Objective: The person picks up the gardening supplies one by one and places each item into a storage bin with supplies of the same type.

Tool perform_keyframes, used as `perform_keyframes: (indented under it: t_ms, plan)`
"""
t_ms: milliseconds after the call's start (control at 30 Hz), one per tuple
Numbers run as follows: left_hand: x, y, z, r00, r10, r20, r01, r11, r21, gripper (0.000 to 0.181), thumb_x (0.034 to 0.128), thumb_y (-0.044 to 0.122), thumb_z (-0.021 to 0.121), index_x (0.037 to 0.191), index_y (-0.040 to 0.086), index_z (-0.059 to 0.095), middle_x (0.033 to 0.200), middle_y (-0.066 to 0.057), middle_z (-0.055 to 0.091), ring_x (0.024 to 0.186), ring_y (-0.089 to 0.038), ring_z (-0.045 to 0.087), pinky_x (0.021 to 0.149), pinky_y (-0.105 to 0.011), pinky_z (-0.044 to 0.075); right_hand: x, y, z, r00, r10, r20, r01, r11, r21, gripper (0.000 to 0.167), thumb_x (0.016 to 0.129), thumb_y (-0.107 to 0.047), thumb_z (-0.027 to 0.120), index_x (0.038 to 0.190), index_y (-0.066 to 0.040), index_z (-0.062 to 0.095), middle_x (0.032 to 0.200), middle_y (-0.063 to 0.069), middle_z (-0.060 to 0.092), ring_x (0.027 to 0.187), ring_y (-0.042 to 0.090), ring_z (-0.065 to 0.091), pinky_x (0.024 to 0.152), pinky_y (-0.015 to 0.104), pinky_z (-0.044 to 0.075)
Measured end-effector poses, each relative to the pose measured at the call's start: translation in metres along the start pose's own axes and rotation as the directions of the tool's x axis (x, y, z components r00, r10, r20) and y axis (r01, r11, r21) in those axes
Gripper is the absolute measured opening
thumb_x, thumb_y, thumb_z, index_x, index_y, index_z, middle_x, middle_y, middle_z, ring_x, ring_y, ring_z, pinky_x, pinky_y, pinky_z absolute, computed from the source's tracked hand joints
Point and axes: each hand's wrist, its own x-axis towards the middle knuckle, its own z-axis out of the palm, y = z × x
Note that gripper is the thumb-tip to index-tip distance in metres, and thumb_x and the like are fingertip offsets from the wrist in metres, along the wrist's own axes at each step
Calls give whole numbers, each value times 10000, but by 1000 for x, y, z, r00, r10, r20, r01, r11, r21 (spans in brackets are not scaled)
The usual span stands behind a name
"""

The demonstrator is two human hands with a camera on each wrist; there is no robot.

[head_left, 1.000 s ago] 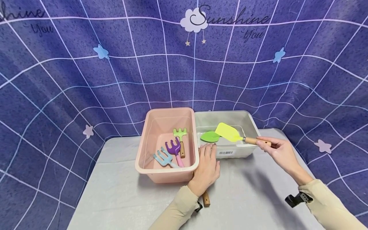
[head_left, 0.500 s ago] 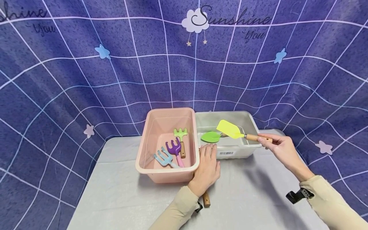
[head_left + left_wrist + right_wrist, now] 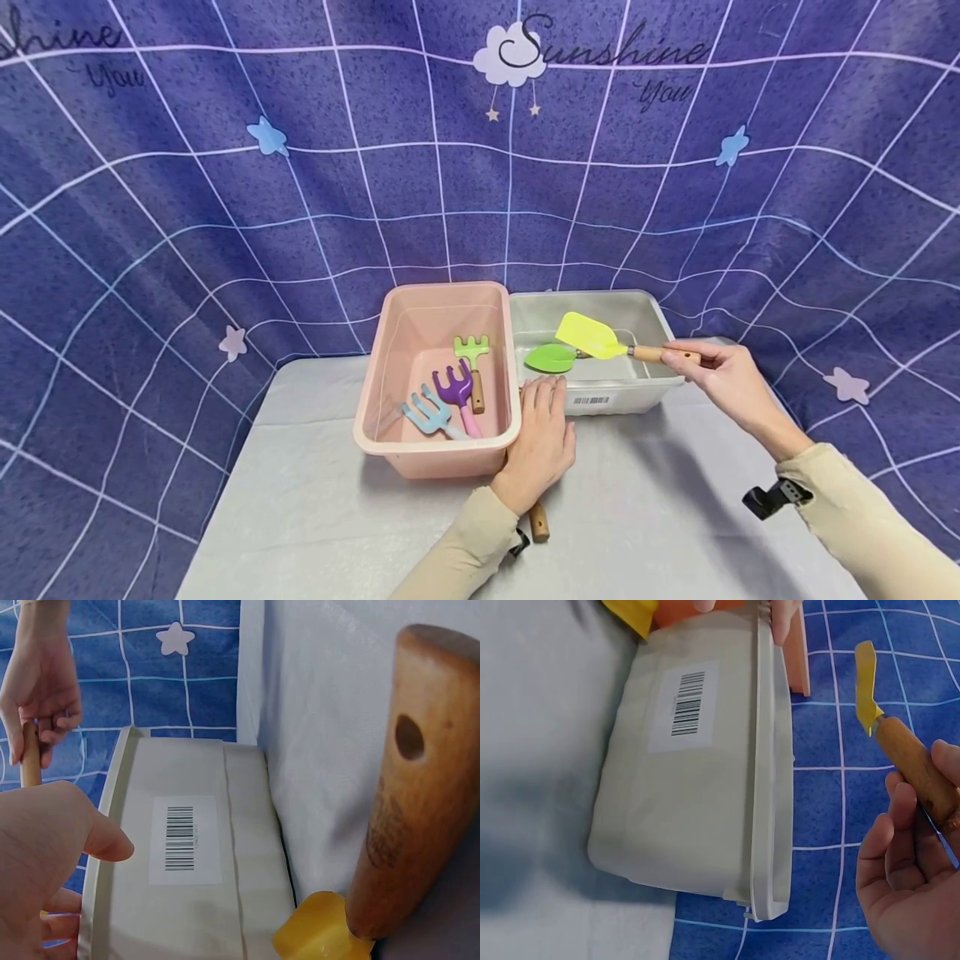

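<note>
My right hand (image 3: 738, 387) pinches the wooden handle (image 3: 652, 353) of a bright yellow toy shovel (image 3: 588, 335). The shovel's flat blade hangs over the grey bin (image 3: 630, 396), above the rim. Inside that bin lies a green leaf-shaped trowel (image 3: 550, 358), its handle partly hidden by the yellow blade. My left hand (image 3: 536, 442) rests on the bin's front left rim, fingers extended over the edge and thumb apart, beside the pink bin (image 3: 442, 458). Below my left wrist, another wooden-handled tool (image 3: 538, 522) lies on the table; its yellow head (image 3: 319, 926) shows in the left wrist view.
In the pink bin lie a green rake (image 3: 471, 348), a purple rake (image 3: 453, 385) and a light blue fork (image 3: 427, 412). Both bins stand side by side on a pale cloth-covered table (image 3: 300, 500). A blue patterned curtain (image 3: 480, 192) hangs right behind them.
My right hand and the yellow shovel rose slightly to the right, then shifted back left a little. My left hand stays on the rim.
</note>
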Motion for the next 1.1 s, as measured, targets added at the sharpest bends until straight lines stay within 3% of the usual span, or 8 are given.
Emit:
perform_keyframes:
  t_ms: [267, 733, 1100]
  plan:
    - [0, 0, -1, 1000, -2, -1, 2, 1000, -12, 711, 896, 373, 746, 1485, 44, 522, 1396, -80, 578, 1328, -260, 521, 1226, -429, 384, 8, -5, 3, 999, 14, 35, -14, 1000, -11, 353, 972, -294, 789, 1222, -46, 795, 711, -189, 579, 649, 8, 465, 522, 266, 385]
    - [0, 0, 1, 1000, -2, 14, 3, 1000, -12, 713, 903, 368, 740, 1494, 43, 510, 1399, -81, 574, 1338, -264, 516, 1231, -429, 376, 16, -7, 7, 997, 33, 72, -32, 999, -21, 382, 977, -332, 782, 1235, -50, 791, 731, -169, 590, 609, 24, 452, 495, 258, 400]
    - [-1, 0, 0, 1000, 4, -6, -4, 1000, -25, 722, 892, 362, 753, 1490, 35, 517, 1391, -88, 577, 1332, -270, 523, 1236, -442, 389, 29, -5, 13, 996, 10, 91, -8, 1000, -21, 331, 956, -251, 804, 1208, -37, 799, 693, -156, 599, 584, 15, 451, 459, 241, 373]
